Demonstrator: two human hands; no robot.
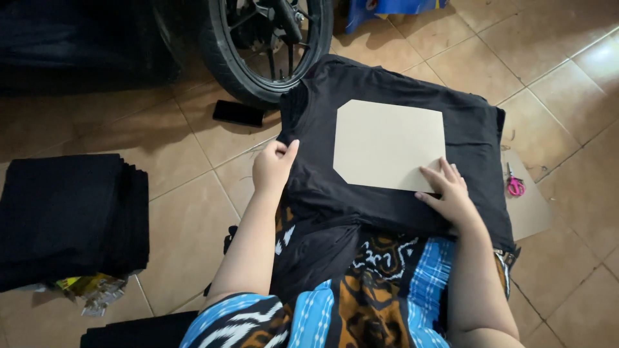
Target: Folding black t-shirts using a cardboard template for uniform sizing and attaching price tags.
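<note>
Lying across the person's lap and the tiled floor [193,238], a black shirt [393,77] is taking the middle of the scene, its far edge almost touching a motorcycle wheel [258,58]. At the left, well apart, a tall pile of folded black cloth [64,212] is standing, and bare tiles between them are giving open room. On the shirt a beige cardboard sheet [387,143] with cut corners is lying flat. The left hand [274,164] is pinching the shirt's left edge with closed fingers. The right hand [448,193] is pressing flat, fingers spread, on the near right corner of the cardboard. A black phone [238,113] is lying by the wheel; pink scissors [514,185] are lying at the right.
</note>
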